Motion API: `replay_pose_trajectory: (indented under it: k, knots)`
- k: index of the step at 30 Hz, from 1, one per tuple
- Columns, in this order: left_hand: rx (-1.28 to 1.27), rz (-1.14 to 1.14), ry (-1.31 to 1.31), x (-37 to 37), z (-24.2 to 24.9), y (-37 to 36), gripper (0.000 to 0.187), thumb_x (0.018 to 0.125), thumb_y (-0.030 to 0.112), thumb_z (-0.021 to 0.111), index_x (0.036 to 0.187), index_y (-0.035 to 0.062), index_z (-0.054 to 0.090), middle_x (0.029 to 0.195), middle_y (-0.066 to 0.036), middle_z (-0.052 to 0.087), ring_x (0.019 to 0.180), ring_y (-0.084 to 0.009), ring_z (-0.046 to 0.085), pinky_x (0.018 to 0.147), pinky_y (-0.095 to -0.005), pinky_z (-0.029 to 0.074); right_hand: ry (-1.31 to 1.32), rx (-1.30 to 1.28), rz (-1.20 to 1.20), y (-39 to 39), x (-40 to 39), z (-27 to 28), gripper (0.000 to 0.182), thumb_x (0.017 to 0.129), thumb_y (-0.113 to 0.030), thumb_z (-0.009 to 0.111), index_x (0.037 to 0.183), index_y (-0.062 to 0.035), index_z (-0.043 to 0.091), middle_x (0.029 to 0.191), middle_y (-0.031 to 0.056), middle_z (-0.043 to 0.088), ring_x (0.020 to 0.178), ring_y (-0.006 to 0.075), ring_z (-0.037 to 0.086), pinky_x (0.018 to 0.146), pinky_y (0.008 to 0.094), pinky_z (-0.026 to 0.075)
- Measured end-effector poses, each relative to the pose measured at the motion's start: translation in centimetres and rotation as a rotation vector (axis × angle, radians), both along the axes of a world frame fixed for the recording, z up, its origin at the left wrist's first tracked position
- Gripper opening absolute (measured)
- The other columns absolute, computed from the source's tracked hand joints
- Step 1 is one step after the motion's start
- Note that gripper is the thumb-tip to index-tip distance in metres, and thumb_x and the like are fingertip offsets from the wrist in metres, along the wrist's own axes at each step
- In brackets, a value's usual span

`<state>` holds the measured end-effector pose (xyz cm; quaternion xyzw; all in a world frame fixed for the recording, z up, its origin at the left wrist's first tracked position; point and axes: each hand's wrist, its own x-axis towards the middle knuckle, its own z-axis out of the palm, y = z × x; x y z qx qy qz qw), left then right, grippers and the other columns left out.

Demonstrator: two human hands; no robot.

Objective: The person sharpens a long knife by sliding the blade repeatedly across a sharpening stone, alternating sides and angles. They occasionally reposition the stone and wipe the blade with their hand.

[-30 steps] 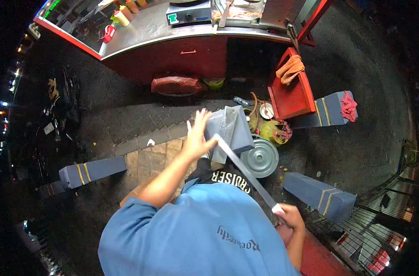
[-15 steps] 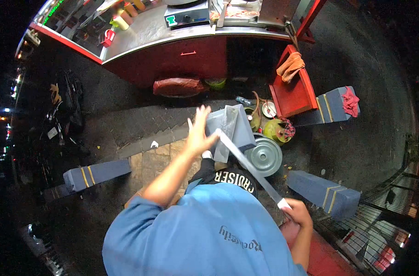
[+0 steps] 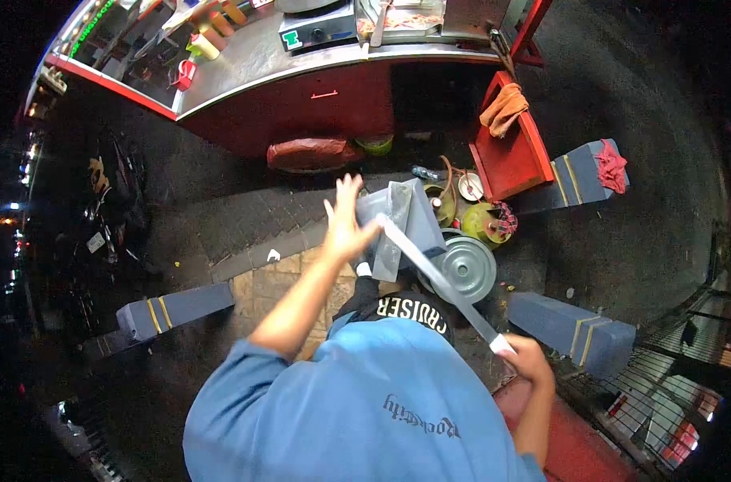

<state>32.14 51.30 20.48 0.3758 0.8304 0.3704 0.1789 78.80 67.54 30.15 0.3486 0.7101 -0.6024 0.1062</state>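
Observation:
A long translucent strip [image 3: 441, 281], which looks like adhesive tape, stretches taut between my hands. My left hand [image 3: 348, 225] has its fingers spread wide, and its thumb touches the strip's upper end beside a grey-blue box-shaped block [image 3: 425, 221]. Clear film lies across that block, in front of my knees. At the lower right, my right hand [image 3: 530, 357] is closed around the strip's whitish other end. Whether a roll sits inside that hand is hidden.
A food stall counter [image 3: 301, 64] spans the top. Beside the block are a round grey lid [image 3: 466, 269] and a green-yellow gas cylinder [image 3: 482, 226]. Grey-blue benches with yellow bands stand around: a left one [image 3: 177, 309], a right one [image 3: 570, 329] and one behind a red panel [image 3: 514, 161].
The strip stays stretched between both hands, which keep nearly the same pose. My right hand sits slightly further right. The whole view has shifted a little.

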Motion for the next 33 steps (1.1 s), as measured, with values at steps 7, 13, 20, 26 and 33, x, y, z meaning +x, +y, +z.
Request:
replay_pose_trajectory:
  k: [7, 13, 20, 26, 33]
  knots:
    - [0.082, 0.08, 0.092, -3.4, -2.1, 2.0, 0.106, 0.08, 0.047, 0.083, 0.164, 0.0192, 0.024, 0.172, -0.021, 0.012, 0.16, -0.0384, 0.003, 0.12, -0.071, -0.001, -0.093, -0.195, -0.191, -0.4, -4.4, -0.9, 0.026, 0.097, -0.013, 0.069, 0.12, -0.0018, 0.07, 0.077, -0.0006, 0.063, 0.054, 0.0074, 0.056, 0.049, 0.0256, 0.045]
    - [0.026, 0.132, 0.175, -7.2, -2.1, 4.5, 0.109, 0.079, 0.052, 0.083, 0.164, 0.0189, 0.023, 0.172, -0.019, 0.012, 0.16, -0.0372, 0.005, 0.12, -0.0719, 0.001, 0.021, -0.153, -0.221, -3.2, -7.3, -2.6, 0.027, 0.098, -0.012, 0.068, 0.124, -0.0019, 0.07, 0.076, 0.0003, 0.066, 0.054, 0.006, 0.056, 0.049, 0.025, 0.044]
    - [-0.015, -0.036, 0.014, 3.1, 1.0, -2.0, 0.099, 0.079, 0.032, 0.082, 0.161, 0.0154, 0.029, 0.17, -0.023, 0.016, 0.159, -0.0425, 0.006, 0.119, -0.0729, 0.001, -0.189, -0.185, -0.096, -0.6, 1.0, 2.2, 0.02, 0.093, -0.011, 0.071, 0.11, -0.001, 0.075, 0.081, 0.0039, 0.069, 0.057, 0.0117, 0.063, 0.051, 0.0286, 0.05]
    - [0.0, 0.182, 0.243, -9.2, -0.5, 5.6, 0.103, 0.082, 0.043, 0.082, 0.163, 0.0164, 0.024, 0.172, -0.019, 0.014, 0.159, -0.0378, 0.009, 0.121, -0.0718, 0.006, 0.076, -0.133, -0.211, -3.0, -10.5, -4.3, 0.027, 0.1, -0.016, 0.067, 0.124, -0.0024, 0.069, 0.075, -0.0015, 0.061, 0.054, 0.0062, 0.054, 0.049, 0.0256, 0.043]
    - [0.005, -0.051, 0.001, 3.5, 0.2, -2.8, 0.105, 0.078, 0.039, 0.082, 0.163, 0.0152, 0.027, 0.171, -0.021, 0.016, 0.159, -0.0417, 0.006, 0.118, -0.0731, 0.0, -0.062, -0.099, -0.004, 0.0, 1.5, 1.2, 0.029, 0.094, -0.01, 0.072, 0.121, -0.0003, 0.072, 0.078, 0.0039, 0.068, 0.055, 0.01, 0.061, 0.049, 0.0273, 0.048]
